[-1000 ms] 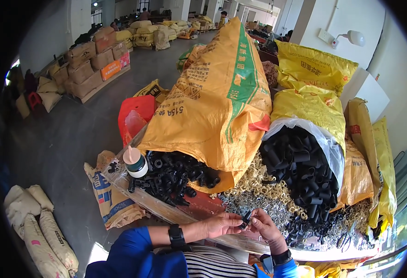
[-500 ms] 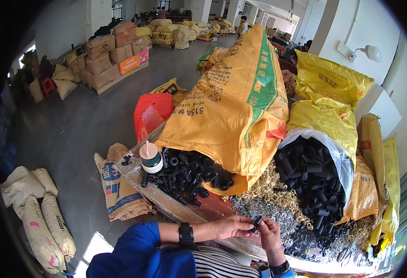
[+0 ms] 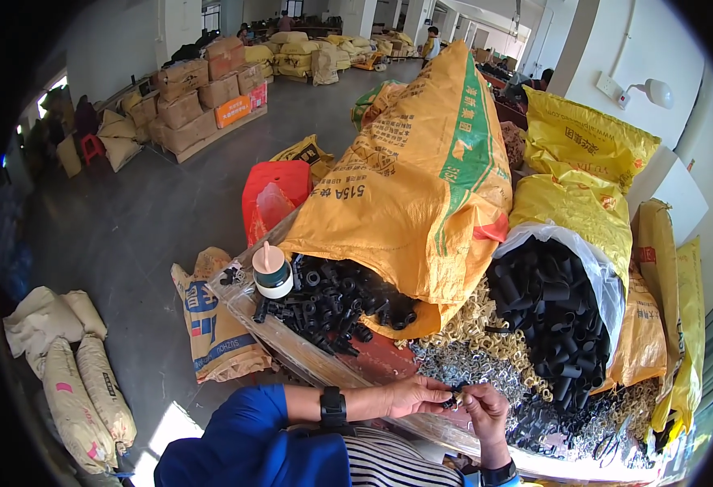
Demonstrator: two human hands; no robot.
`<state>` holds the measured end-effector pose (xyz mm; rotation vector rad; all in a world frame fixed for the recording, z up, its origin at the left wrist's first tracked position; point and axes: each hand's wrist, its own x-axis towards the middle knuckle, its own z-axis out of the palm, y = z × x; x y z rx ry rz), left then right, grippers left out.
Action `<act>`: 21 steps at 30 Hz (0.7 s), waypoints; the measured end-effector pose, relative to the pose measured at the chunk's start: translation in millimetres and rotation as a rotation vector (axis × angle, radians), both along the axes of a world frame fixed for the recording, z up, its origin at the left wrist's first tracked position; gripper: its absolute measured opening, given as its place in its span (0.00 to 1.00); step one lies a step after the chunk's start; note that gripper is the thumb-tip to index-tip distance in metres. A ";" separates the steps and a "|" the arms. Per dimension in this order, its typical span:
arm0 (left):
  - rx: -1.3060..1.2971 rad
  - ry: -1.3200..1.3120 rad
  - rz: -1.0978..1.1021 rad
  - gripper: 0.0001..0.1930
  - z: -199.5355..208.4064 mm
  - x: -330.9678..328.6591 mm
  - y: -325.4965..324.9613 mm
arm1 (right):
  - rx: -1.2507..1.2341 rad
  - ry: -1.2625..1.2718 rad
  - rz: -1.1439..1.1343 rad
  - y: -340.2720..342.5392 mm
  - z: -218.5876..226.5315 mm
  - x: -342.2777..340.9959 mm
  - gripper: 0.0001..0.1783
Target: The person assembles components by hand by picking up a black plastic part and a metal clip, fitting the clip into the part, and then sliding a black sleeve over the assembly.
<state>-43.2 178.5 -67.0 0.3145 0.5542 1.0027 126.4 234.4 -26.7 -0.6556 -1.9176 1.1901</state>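
In front of my body, over the table's near edge, my left hand [image 3: 417,395] pinches a small black plastic fitting [image 3: 456,393] between thumb and fingers. My right hand [image 3: 487,407] meets it from the other side, thumb and forefinger pressed together. A tiny gold-coloured bit shows at those fingertips, but what they grip is mostly hidden. Just beyond the hands lies a heap of small silvery metal pieces [image 3: 462,364]. Gold-coloured rings [image 3: 474,323] are piled behind it. Black fittings [image 3: 332,304] spill from the big orange woven sack [image 3: 405,195] at the left.
A cup with a pink lid [image 3: 271,268] stands at the table's left corner. Short black tubes [image 3: 547,300] fill a lined yellow sack [image 3: 571,203] on the right. Scissors [image 3: 608,446] lie near the front right. Full sacks [image 3: 88,398] and stacked cartons [image 3: 186,109] stand on the floor.
The black fitting has been turned and is now more covered by my fingers. My right hand has closed in over its end. The whole view has shifted slightly.
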 end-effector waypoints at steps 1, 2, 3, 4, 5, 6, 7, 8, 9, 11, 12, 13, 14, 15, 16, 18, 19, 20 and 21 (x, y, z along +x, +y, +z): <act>-0.002 0.011 -0.007 0.11 -0.1 -0.1 -0.3 | 0.149 -0.067 0.008 -1.4 -0.4 -2.4 0.05; -0.004 0.022 -0.014 0.10 -0.1 -0.1 -0.9 | 0.146 -0.066 0.008 -2.7 -1.2 -3.1 0.05; -0.007 0.023 -0.015 0.10 -0.1 0.0 -1.6 | 0.107 -0.060 -0.008 -3.9 -2.0 -3.4 0.04; 0.001 0.017 -0.013 0.10 0.5 0.1 -2.2 | 0.067 -0.053 -0.024 -5.1 -2.7 -3.8 0.03; 0.009 0.011 -0.010 0.10 2.3 -0.6 -2.9 | 0.027 -0.046 -0.039 -6.5 -2.8 -5.4 0.03; 0.017 0.006 -0.007 0.11 3.6 -1.3 -3.6 | 0.025 -0.045 -0.039 -8.5 -1.2 -7.7 0.03; 0.014 0.007 -0.007 0.11 4.6 -1.9 -4.2 | 0.079 -0.076 -0.038 -10.6 1.2 -10.0 0.03; 0.017 0.018 -0.004 0.11 5.4 -2.5 -4.8 | 0.134 -0.107 -0.038 -12.9 4.8 -12.8 0.03; 0.020 0.029 -0.001 0.11 6.0 -3.1 -5.2 | 0.189 -0.138 -0.038 -14.2 6.1 -14.2 0.03; 0.023 0.039 0.002 0.11 5.2 -3.1 -5.9 | 0.095 -0.116 0.004 -12.9 4.0 -12.4 0.04; 0.026 0.061 -0.007 0.11 2.5 -2.9 -5.5 | 0.001 -0.094 0.046 -11.5 2.7 -10.9 0.04; 0.029 0.082 -0.017 0.11 -0.6 -2.7 -5.1 | -0.092 -0.072 0.089 -10.6 2.0 -9.7 0.05; 0.032 0.104 -0.026 0.11 -2.9 -2.4 -5.2 | -0.093 -0.072 0.089 -10.3 2.7 -9.1 0.05; 0.031 0.104 -0.028 0.11 -4.1 -1.9 -5.0 | -0.151 -0.067 0.104 -9.5 4.5 -8.5 0.05; 0.021 0.101 -0.027 0.11 -4.9 -1.4 -5.0 | -0.209 -0.061 0.119 -8.9 6.2 -8.0 0.05; 0.001 0.096 -0.025 0.11 -6.6 -0.8 -4.9 | -0.267 -0.056 0.134 -8.4 5.0 -7.8 0.05; 0.001 0.095 -0.025 0.11 -6.9 -0.6 -4.9 | -0.269 -0.050 0.103 -8.2 0.8 -7.5 0.05; -0.006 0.091 -0.020 0.11 -5.7 -0.4 -5.4 | -0.272 -0.044 0.072 -8.4 -3.0 -7.5 0.06; -0.014 0.087 -0.015 0.11 -4.5 -0.3 -6.0 | -0.274 -0.037 0.041 -8.7 -4.5 -7.8 0.06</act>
